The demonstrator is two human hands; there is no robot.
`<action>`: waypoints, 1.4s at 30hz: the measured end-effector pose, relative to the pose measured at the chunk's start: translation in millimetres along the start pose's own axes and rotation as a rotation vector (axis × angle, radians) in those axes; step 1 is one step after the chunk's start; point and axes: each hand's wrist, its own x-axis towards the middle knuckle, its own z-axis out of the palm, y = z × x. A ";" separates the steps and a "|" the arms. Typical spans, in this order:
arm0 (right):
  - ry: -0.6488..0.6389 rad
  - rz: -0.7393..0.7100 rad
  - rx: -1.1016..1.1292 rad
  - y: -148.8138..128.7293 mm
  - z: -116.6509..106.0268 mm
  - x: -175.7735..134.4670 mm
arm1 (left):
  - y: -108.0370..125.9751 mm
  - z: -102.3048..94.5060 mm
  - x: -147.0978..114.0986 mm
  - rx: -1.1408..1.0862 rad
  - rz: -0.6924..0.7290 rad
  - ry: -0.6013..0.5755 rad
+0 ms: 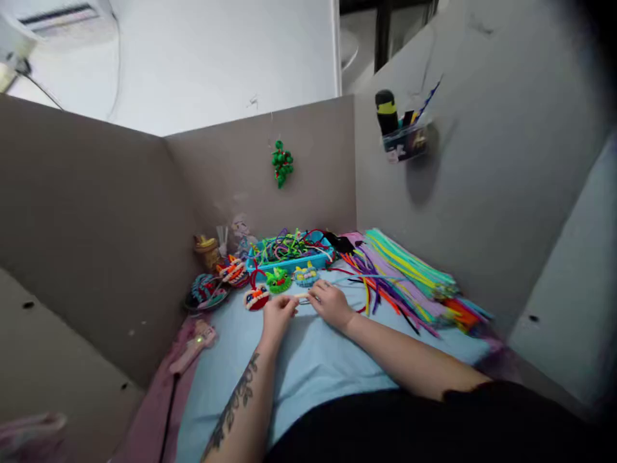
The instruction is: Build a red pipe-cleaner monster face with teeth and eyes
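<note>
A short cream pipe cleaner (302,296) stretches between my two hands above the blue cloth (308,360). My left hand (280,314) pinches its left end, and my right hand (331,305) has its fingers closed on the right end. Just beyond my left hand lies a red lion-head figure (256,298) with white trim. Behind my fingers sit a green figure (278,280) and a light blue and yellow one (306,275), all fuzzy.
A blue tray (289,264) of tangled pipe cleaners stands at the back. Bundles of coloured pipe cleaners (405,276) cover the right side. To the left are a plate (207,302) with fuzzy pieces and a pink corded glue gun (193,347). Grey panels (270,206) enclose the table.
</note>
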 end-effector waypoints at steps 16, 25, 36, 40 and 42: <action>0.041 0.021 -0.029 -3.3 0.8 -2.3 | 11.1 6.6 -7.4 -0.182 0.003 0.038; -0.027 0.001 0.222 -0.9 -0.7 -3.4 | 4.3 3.4 -5.7 -0.106 0.111 0.032; 0.033 0.062 0.231 -2.1 -2.4 -2.4 | 5.9 5.1 -2.6 -0.253 -0.043 0.047; 0.067 0.070 0.198 -3.9 -2.6 -1.8 | 6.8 5.9 -3.3 -0.258 -0.066 0.029; 0.080 0.071 0.172 -4.6 -2.0 -1.7 | 6.3 7.1 -3.3 -0.272 -0.089 0.008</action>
